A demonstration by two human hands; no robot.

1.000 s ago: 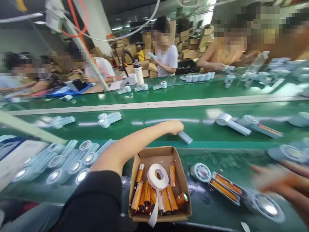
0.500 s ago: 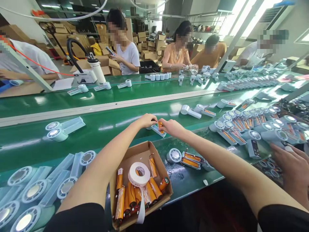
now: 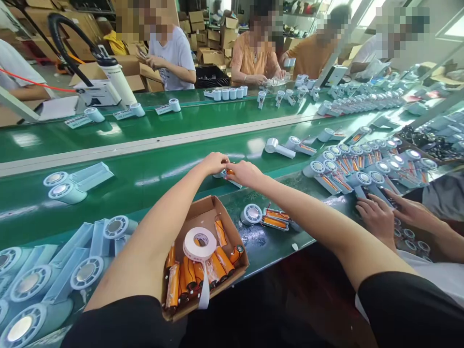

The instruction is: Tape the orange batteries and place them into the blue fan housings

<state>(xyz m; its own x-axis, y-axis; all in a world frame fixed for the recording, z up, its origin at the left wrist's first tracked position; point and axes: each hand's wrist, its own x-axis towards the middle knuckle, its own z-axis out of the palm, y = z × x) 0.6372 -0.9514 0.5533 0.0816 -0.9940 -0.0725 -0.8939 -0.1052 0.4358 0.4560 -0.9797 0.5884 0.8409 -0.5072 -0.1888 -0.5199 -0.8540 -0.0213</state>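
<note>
My left hand (image 3: 215, 163) and my right hand (image 3: 245, 174) meet over the front edge of the green belt. Between them is an orange-wrapped battery pack (image 3: 229, 171), mostly hidden by fingers, over a light-blue handheld fan housing (image 3: 236, 184). Right thumb and fingers grip the battery pack. The left fingers are pinched together at its near end; what they hold is too small to tell. Below my forearms, a cardboard box (image 3: 237, 232) contains several orange battery packs (image 3: 217, 270) and a roll of white tape (image 3: 188, 244).
Fan housings with orange packs (image 3: 275, 220) lie right of the box. Many housings (image 3: 32, 280) crowd the left and more (image 3: 362, 166) the right. A co-worker's hands (image 3: 379, 220) handle fans at right. Other people sit across the belt (image 3: 145, 140).
The whole view has shifted, so things appear higher and further left. My hands stay together at the fan housing, covering more of it. The co-worker's second hand has come into view at right.
</note>
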